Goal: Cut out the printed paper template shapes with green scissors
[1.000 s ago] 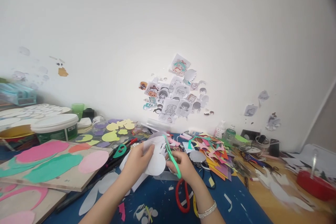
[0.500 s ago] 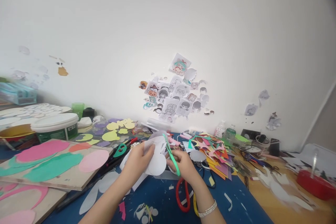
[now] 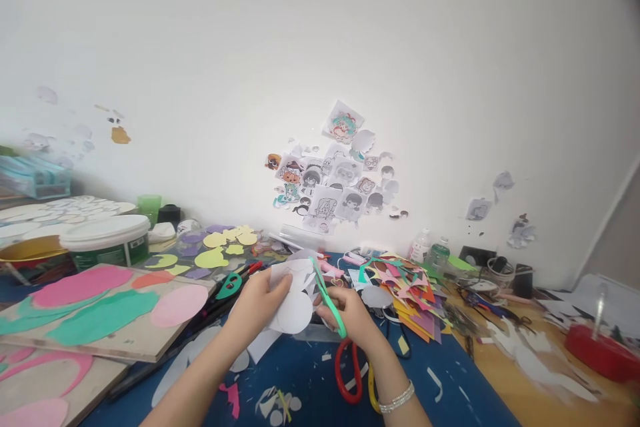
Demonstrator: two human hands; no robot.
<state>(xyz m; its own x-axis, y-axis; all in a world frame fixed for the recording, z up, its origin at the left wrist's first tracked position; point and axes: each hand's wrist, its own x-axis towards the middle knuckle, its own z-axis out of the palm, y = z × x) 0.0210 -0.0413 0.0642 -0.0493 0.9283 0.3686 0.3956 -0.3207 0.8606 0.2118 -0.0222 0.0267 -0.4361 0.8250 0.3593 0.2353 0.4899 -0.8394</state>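
Between the thumb and fingers of my left hand (image 3: pixel 267 297) is a piece of white paper (image 3: pixel 295 312) with a rounded lower edge. My right hand (image 3: pixel 345 313) grips a pair of green-handled scissors (image 3: pixel 327 297), its blades pointing up and away beside the paper's right edge. Whether the blades touch the paper I cannot tell. Below my right hand, a pair of scissors with a red handle loop (image 3: pixel 349 373) lies on the blue table surface (image 3: pixel 300 380). A yellow handle (image 3: pixel 373 387) shows partly behind my right wrist.
Coloured paper scraps (image 3: pixel 405 287) are heaped to the right. At left lie boards (image 3: pixel 145 347) with pink and green cutouts, near a lidded white tub (image 3: pixel 105 240). Small clippings (image 3: pixel 277 407) are scattered in front. A red container (image 3: pixel 600 350) stands far right.
My left hand and the white paper have shifted slightly to the left, opening a wider gap from my right hand. The right hand with the scissors has barely moved.
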